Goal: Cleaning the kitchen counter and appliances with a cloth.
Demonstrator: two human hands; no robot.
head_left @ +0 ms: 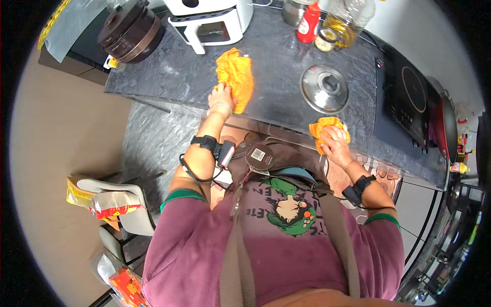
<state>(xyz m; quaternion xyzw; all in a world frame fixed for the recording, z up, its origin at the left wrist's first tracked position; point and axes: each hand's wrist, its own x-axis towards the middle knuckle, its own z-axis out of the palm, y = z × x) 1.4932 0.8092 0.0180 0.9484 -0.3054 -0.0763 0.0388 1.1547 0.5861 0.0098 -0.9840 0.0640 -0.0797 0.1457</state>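
Note:
Under my left hand (222,99) is the near-left part of a larger orange cloth (239,75), spread on the grey stone-patterned countertop (274,82) and reaching its front edge. My right hand (336,146) grips a smaller, bunched orange cloth (319,128) at the counter's front edge. Just beyond that cloth lies a round metal pot lid (314,88) with a dark knob. Fingertips of both hands are partly lost in the cloth folds.
A white air fryer (216,32) and a dark brown electric cooker (132,36) stand at the back left. Behind the lid are a red squeeze bottle (308,25), a jar (325,41) and an oil bottle (345,25). An induction hob (402,96) and a wok (445,126) are on the right.

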